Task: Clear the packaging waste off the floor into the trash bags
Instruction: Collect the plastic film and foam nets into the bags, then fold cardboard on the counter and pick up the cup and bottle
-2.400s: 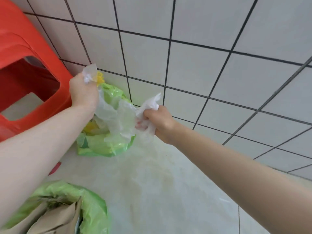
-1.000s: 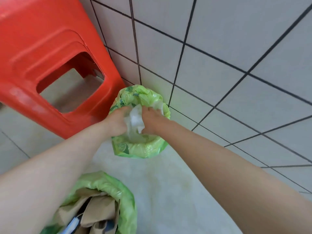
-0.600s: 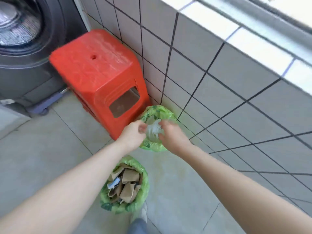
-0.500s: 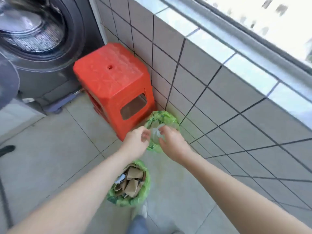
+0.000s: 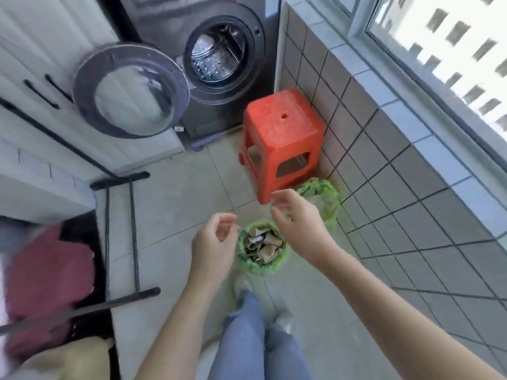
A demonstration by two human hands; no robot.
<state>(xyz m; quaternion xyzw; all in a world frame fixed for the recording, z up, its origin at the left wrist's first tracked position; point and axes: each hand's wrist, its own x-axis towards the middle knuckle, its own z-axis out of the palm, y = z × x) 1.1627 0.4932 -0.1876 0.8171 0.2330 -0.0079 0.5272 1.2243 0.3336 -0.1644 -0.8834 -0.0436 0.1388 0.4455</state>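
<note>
Two green trash bags stand on the tiled floor. The nearer bag [image 5: 281, 259] is filled with brown cardboard scraps [image 5: 264, 244]. The farther bag [image 5: 325, 198] sits against the tiled wall beside the stool and holds clear plastic. My left hand [image 5: 214, 245] hovers left of the nearer bag, fingers apart and holding nothing. My right hand [image 5: 295, 218] floats above and between the two bags, fingers loosely curled and holding nothing. My legs and shoes show below the nearer bag.
A red plastic stool [image 5: 282, 138] stands by the tiled wall [image 5: 389, 171]. Behind it a washing machine [image 5: 222, 53] has its round door [image 5: 129, 89] swung open. A black rack [image 5: 120, 234] with dark red cloth [image 5: 46, 286] fills the left side.
The clear plastic went into the farther bag and both hands let go. My hands pulled back and apart while the view rose, revealing the washing machine and rack.
</note>
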